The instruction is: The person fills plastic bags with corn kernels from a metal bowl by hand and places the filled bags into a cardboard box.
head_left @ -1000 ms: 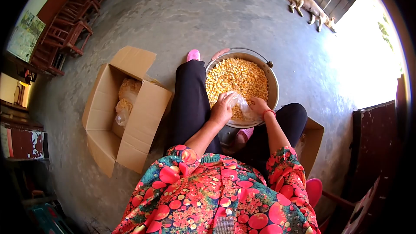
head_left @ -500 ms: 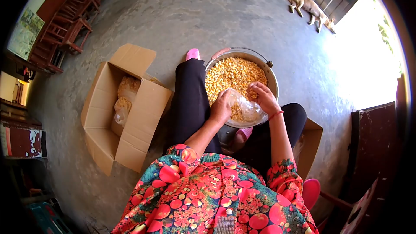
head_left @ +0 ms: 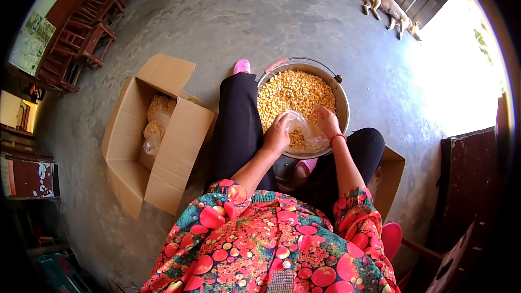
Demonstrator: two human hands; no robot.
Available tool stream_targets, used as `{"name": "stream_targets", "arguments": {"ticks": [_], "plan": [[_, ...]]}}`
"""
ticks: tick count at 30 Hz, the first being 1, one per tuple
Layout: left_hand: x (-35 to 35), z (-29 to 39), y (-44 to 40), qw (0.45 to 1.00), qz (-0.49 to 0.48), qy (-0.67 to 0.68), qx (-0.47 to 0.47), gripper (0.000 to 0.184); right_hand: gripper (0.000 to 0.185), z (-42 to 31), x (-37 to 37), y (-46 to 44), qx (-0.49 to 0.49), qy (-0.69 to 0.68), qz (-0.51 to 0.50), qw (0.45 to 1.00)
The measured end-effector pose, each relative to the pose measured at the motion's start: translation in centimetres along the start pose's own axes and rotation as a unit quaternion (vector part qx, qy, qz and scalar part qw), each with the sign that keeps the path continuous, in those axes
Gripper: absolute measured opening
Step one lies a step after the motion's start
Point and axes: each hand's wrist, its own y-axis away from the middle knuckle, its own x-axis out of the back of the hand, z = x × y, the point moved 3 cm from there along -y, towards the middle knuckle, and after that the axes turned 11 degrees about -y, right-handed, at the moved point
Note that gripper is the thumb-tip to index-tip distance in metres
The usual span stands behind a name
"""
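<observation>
A round metal pot [head_left: 344, 103] full of yellow corn kernels [head_left: 296, 92] stands between my legs. Over its near part, my left hand [head_left: 277, 134] pinches the edge of a clear plastic bag [head_left: 307, 133]. On the bag's other side is my right hand [head_left: 328, 121], with a red band at the wrist; its fingers are closed at the bag's edge, and their tips are partly hidden. Some kernels show through or beneath the bag.
An open cardboard box [head_left: 176, 154] on the left holds filled clear bags [head_left: 156, 128]. Another box [head_left: 390, 176] is beside my right leg. A dog [head_left: 386, 6] lies at the upper right. Wooden chairs [head_left: 89, 40] line the left wall.
My right hand rose away from the bag and opened somewhat, then came back down to the bag's edge. My left hand has stayed at the bag, which has changed shape slightly.
</observation>
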Motion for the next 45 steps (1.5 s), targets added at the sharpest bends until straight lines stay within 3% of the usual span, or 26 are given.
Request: {"name": "stream_targets", "arguments": {"ticks": [1,4,8,13,15,16,17,18,19,22,24,26,31,32,34,35,37,38,40,42,44,45], "plan": [[0.0,0.0,0.0,1.000,0.000,0.000,0.001,0.045,0.029,0.6,0.1,0.1,0.019,0.119,0.028,0.992],[-0.1,-0.1,-0.1,1.000,0.002,0.015,-0.021,0.044,0.039,0.3,-0.3,1.5,0.013,0.178,-0.031,0.983],[-0.6,-0.3,0.1,1.000,-0.011,0.000,-0.015,0.043,0.047,0.9,-2.0,1.5,-0.032,0.194,-0.119,0.973],[-0.6,-0.3,0.0,1.000,-0.011,-0.002,-0.019,0.043,0.038,3.7,-1.9,0.7,0.012,0.171,-0.135,0.976],[-0.3,-0.2,0.1,1.000,-0.011,-0.003,-0.015,0.043,0.027,4.1,-1.4,0.3,-0.108,0.028,-0.139,0.984],[-0.3,-0.2,0.1,1.000,-0.011,-0.003,-0.015,0.043,0.027,3.7,-1.2,0.5,-0.108,0.028,-0.139,0.984],[-0.3,-0.3,0.1,1.000,-0.011,0.005,-0.011,0.042,0.023,3.4,-0.9,0.6,-0.138,-0.157,-0.105,0.972],[-0.4,-0.3,0.1,1.000,-0.011,0.012,-0.007,0.042,0.019,2.8,-0.6,0.9,-0.163,-0.336,-0.067,0.925],[-0.4,-0.3,0.0,1.000,-0.011,0.013,-0.008,0.042,0.013,2.0,-0.5,1.0,-0.168,-0.408,-0.052,0.896],[-0.6,-0.5,-0.1,1.000,-0.010,0.012,-0.001,0.042,0.013,-0.9,0.3,1.3,-0.176,-0.481,-0.050,0.858],[-0.7,-0.7,-0.1,1.000,0.022,0.011,-0.003,0.042,0.012,-2.8,0.6,1.5,-0.172,-0.476,-0.058,0.861],[-0.9,-1.0,-0.2,1.000,0.020,0.005,-0.002,0.043,0.012,-4.7,0.2,1.7,-0.117,-0.494,-0.099,0.856],[-0.6,-0.8,-0.3,1.000,0.007,0.003,0.016,0.045,0.014,-9.4,-1.5,4.1,-0.095,-0.417,-0.261,0.866],[-0.7,-1.0,-0.3,1.000,0.011,0.007,0.015,0.045,0.014,-9.3,-1.8,4.1,-0.053,-0.316,-0.290,0.902],[-0.6,-1.0,-0.3,1.000,0.016,0.011,0.013,0.046,0.021,-9.1,-2.1,4.2,0.094,-0.159,-0.247,0.951],[-0.6,-0.9,-0.3,1.000,0.014,0.013,0.018,0.046,0.021,-8.8,-2.2,4.2,0.094,-0.159,-0.247,0.951],[-0.5,-0.8,-0.2,1.000,0.012,0.015,0.022,0.047,0.031,-8.9,-1.5,4.3,0.207,0.083,-0.084,0.971],[-0.4,-0.7,-0.3,1.000,0.016,0.012,0.012,0.047,0.031,-8.9,-1.5,4.6,0.207,0.084,-0.084,0.971],[0.1,-0.2,-0.3,1.000,0.019,0.009,0.002,0.047,0.031,-8.5,-1.0,5.1,0.161,0.160,0.021,0.974],[0.4,0.1,-0.3,1.000,0.009,0.020,0.015,0.047,0.024,-6.4,-1.1,4.8,0.128,0.223,0.025,0.966],[0.0,-0.4,-0.3,1.000,0.015,0.016,0.006,0.047,0.020,-3.4,-0.7,4.0,0.019,0.161,-0.016,0.987],[0.0,-0.4,-0.3,1.000,0.020,0.010,-0.002,0.048,0.020,-3.8,-0.1,3.7,0.053,0.189,0.016,0.980]]}}
